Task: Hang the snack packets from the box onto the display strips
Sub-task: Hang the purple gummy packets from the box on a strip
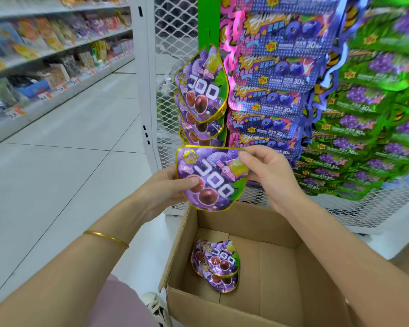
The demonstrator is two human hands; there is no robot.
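Note:
I hold one purple grape snack packet [213,178] sideways above the open cardboard box [281,267]. My left hand [168,187] pinches its left edge with the thumb on the front. My right hand [267,175] grips its upper right corner. Just above it, several matching purple packets [202,90] hang in an overlapping column on a green display strip [207,22]. A few more purple packets [216,264] lie on the bottom of the box.
Blue blueberry packets [274,90] and green grape packets [368,114] hang on the white mesh rack [175,38] to the right. A white rack post [144,79] stands left of the strip. Stocked shelves [45,55] line the aisle's left side, across the tiled floor [64,161].

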